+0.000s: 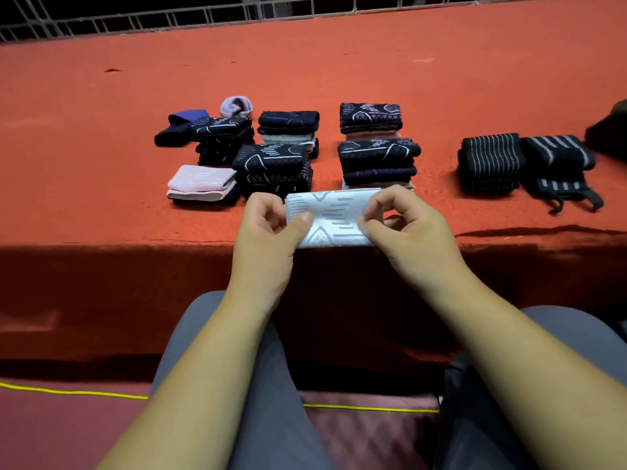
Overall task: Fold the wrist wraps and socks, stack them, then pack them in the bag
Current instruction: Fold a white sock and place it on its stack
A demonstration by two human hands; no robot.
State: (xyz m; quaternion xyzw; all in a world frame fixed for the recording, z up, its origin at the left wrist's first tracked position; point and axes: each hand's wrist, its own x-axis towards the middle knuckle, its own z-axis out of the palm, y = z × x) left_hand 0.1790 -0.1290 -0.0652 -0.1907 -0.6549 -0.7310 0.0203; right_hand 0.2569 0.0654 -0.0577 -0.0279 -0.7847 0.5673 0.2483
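Note:
A folded white sock [330, 220] with a grey pattern is held above the table's front edge. My left hand [268, 232] pinches its left end and my right hand [403, 228] pinches its right end. Behind it stand several stacks of folded dark patterned socks [274, 171], [378, 162], [370, 118], [288, 125], [222, 139]. A folded pink pair [200, 183] lies at the left. Black wrist wraps with grey stripes lie to the right, one folded [488, 162], the other [559, 166] with loose loops. A dark bag [610, 130] shows at the right edge.
The table is covered in an orange-red cloth [101, 164]. A rolled lilac sock [236, 106] and dark blue socks [179, 127] sit at the back left. A white metal grille [169, 18] runs behind the table. My grey-trousered legs are below.

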